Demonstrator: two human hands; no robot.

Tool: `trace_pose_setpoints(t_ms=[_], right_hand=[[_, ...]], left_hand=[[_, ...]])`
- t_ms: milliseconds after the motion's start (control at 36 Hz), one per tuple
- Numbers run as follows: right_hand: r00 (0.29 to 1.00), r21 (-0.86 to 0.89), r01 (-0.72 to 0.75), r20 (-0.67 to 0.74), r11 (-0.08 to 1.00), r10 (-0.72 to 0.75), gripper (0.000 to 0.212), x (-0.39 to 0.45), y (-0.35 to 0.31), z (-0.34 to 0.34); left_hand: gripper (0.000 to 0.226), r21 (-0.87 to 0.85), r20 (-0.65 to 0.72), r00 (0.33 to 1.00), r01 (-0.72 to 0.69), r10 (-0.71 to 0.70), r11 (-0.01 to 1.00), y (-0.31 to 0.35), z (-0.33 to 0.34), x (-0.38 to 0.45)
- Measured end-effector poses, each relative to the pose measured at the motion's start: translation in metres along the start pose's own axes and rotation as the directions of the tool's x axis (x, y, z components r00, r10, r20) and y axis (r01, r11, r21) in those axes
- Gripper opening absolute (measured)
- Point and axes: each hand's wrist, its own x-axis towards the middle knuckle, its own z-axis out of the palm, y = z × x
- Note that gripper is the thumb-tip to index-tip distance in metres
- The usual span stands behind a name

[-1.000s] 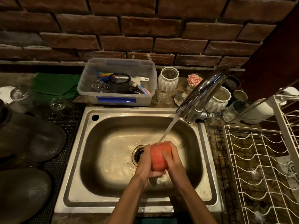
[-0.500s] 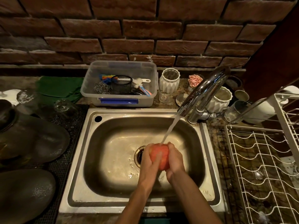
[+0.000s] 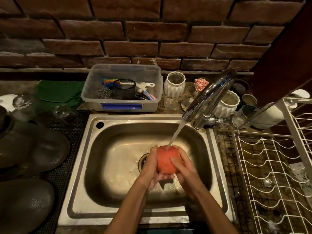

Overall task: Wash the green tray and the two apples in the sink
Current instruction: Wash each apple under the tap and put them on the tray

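**Inspector:** Over the sink (image 3: 79, 166), nearest the camera, both forearms reach in. The left hand (image 3: 152, 168) cups one apple (image 3: 167, 160) from the side and beneath, fingers curled round it. The right hand (image 3: 184, 168) holds the opposite flank, thumb laid flat across the red skin.

**Assistant:** And the water?

**Inspector:** The stream (image 3: 176, 132) from the faucet (image 3: 209, 93) lands on top of the apple, above the drain (image 3: 143, 162). My judgement: the rinse is under way. To do it well, turn the fruit under the flow so every side passes the thumb, and grip firmly, since wet skin is likely slippery.

**Assistant:** The other items?

**Inspector:** No second apple or green tray can be identified in view. Beyond the sink, on the table, sit a clear plastic bin (image 3: 121, 88) of scrubbers, a green cloth (image 3: 55, 92) to its left, and a white wire rack (image 3: 273, 174) at the right.
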Motion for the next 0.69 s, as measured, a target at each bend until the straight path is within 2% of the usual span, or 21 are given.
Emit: trace_pose_setpoints(t_ms=[56,111,194,278,361,417,472,528,611,694], right_hand=[[0.999,-0.069,0.025,-0.036,0.997,-0.028,0.063,-0.002,0.001,-0.002],[0.985,-0.154,0.071,-0.147,0.986,-0.093,0.06,-0.003,0.0,0.004],[0.941,-0.186,0.074,-0.311,0.98,-0.13,0.058,-0.003,0.0,0.02],[0.905,-0.187,0.075,-0.399,0.979,-0.146,0.049,-0.002,0.003,0.035],[0.865,-0.098,0.062,-0.491,0.993,-0.103,0.028,0.001,0.006,0.044],[0.835,0.035,0.024,-0.55,0.999,0.0,0.022,0.001,0.007,0.048],[0.806,0.111,-0.018,-0.586,0.994,0.08,0.023,0.003,0.007,0.051],[0.806,0.092,-0.066,-0.582,0.994,0.108,0.025,0.004,0.009,0.05],[0.786,0.139,-0.156,-0.582,0.978,0.208,0.031,0.005,0.008,0.046],[0.788,0.163,-0.237,-0.544,0.958,0.288,0.035,0.006,0.0,0.041]], left_hand=[[0.058,-0.073,0.072,0.993,0.094,-0.089,0.993,0.002,-0.002,-0.003],[0.055,-0.109,0.093,0.991,0.106,-0.096,0.988,-0.002,-0.001,-0.004],[0.046,-0.113,-0.036,0.999,-0.006,0.002,0.994,-0.014,0.005,-0.001],[0.034,-0.05,-0.158,0.98,-0.133,0.124,0.99,-0.023,0.013,0.0],[0.026,0.033,-0.284,0.932,-0.226,0.226,0.974,-0.03,0.016,0.0],[0.028,0.16,-0.319,0.888,-0.294,0.331,0.942,-0.035,0.017,0.001],[0.033,0.264,-0.306,0.868,-0.318,0.392,0.911,-0.04,0.015,0.001],[0.038,0.351,-0.275,0.853,-0.34,0.443,0.872,-0.044,0.01,0.003],[0.055,0.57,-0.142,0.802,-0.413,0.58,0.711,-0.045,0.002,0.006],[0.083,0.73,-0.046,0.794,-0.387,0.606,0.563,-0.051,-0.005,0.008]])
